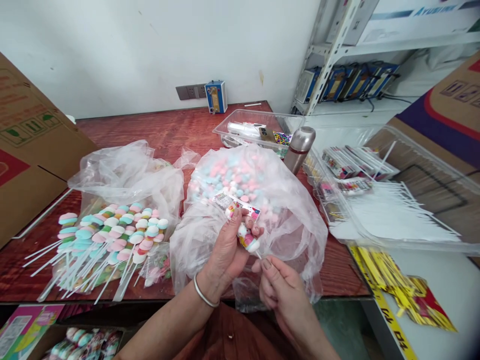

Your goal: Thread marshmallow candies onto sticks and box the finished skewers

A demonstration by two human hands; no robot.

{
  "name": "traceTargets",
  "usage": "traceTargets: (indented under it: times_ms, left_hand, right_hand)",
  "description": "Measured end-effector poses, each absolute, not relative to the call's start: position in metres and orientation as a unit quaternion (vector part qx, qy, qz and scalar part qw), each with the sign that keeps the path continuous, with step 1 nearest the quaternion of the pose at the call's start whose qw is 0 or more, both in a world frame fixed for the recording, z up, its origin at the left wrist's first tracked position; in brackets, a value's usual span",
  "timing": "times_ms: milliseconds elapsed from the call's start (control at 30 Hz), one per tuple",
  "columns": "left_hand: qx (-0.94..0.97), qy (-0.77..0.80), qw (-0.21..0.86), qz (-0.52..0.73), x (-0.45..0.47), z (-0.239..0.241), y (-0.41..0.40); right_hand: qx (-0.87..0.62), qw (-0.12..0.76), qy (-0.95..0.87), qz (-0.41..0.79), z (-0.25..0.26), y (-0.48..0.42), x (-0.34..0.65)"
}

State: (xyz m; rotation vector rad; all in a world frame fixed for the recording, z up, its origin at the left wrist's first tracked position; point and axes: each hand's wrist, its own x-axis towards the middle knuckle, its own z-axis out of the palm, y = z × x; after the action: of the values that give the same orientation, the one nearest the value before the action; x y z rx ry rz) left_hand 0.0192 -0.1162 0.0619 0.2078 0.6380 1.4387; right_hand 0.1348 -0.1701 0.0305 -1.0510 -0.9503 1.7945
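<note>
My left hand (pixel 226 246), with a bangle on its wrist, is closed around a marshmallow lollipop (pixel 248 239) in a printed clear wrapper. A printed label (pixel 225 201) sticks out above my fingers. My right hand (pixel 280 285) pinches the lollipop's white stick just below the candy. Behind both hands a big clear plastic bag (pixel 300 220) lies open, with loose pink, blue and white marshmallows (pixel 240 175) inside. To the left, several marshmallow lollipops (pixel 112 232) are piled on plastic, their white sticks pointing toward me.
At right, a clear tray (pixel 360 232) holds white sticks and printed cards. A steel flask (pixel 300 147) stands beside another clear bin (pixel 258 117). Yellow ties (pixel 393 275) lie at lower right. Cardboard boxes (pixel 37 165) flank the table; an open box (pixel 86 342) of lollipops sits below.
</note>
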Motion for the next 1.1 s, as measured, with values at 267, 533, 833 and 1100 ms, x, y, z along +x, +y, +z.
traceTargets:
  times_ms: [267, 533, 833, 1100]
  left_hand:
    - [0.048, 0.279, 0.716, 0.639, 0.015, 0.064, -0.107]
    - [0.040, 0.314, 0.708, 0.631, 0.020, 0.058, -0.106]
    - [0.094, 0.334, 0.709, 0.614, 0.034, 0.059, -0.116]
    - [0.093, 0.317, 0.705, 0.628, 0.020, 0.063, -0.111]
  right_hand:
    - [-0.365, 0.400, -0.320, 0.778, 0.028, -0.175, 0.133]
    - [-0.517, 0.453, -0.625, 0.371, 0.023, -0.169, 0.138]
    - [-0.429, 0.452, -0.331, 0.709, 0.026, -0.158, 0.121]
    - [-0.508, 0.398, -0.581, 0.495, 0.024, -0.161, 0.132]
